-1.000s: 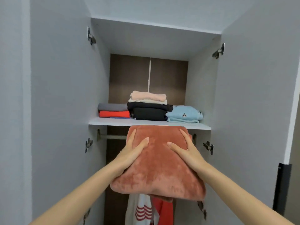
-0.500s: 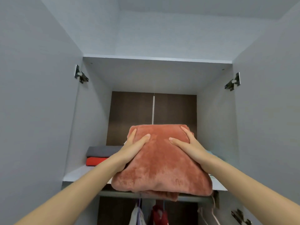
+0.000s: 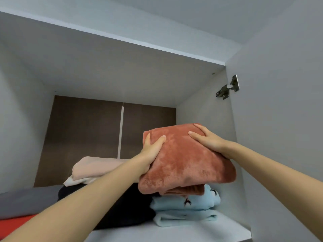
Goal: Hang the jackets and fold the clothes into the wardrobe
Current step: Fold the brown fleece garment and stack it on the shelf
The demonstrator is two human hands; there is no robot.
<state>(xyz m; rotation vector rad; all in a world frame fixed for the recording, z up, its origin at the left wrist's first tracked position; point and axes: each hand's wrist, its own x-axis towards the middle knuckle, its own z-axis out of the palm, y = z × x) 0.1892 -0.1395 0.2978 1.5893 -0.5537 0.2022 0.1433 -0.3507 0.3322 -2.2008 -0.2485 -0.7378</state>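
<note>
Nearest the camera, the two bare forearms reach up and forward over the front edge of the white shelf, on which several folded pieces already lie: a red garment at the near left with a grey garment on top of it, a black garment in the middle, and a light blue garment with small dark bird motifs on the right. Over that blue piece the person holds the folded rust fleece. Its near lower edge looks to be touching the top of the blue one, while its far end is raised. The left hand grips its left side, thumb laid on top and the other fingers wrapped round the edge. The right hand clasps the far right corner in the same way, and its fingertips are partly hidden. Behind the left arm a pale pink garment tops the middle pile, and beyond it stands the brown back panel. The folding part of the task seems well advanced, and this piece is folded and at the shelf but not yet let go. Whether the jackets are hung cannot be told, as no rail shows here. The fleece appears to lie with its long axis running front to back into the wardrobe, tilted up towards the back, with its rounded fold facing the camera.
</note>
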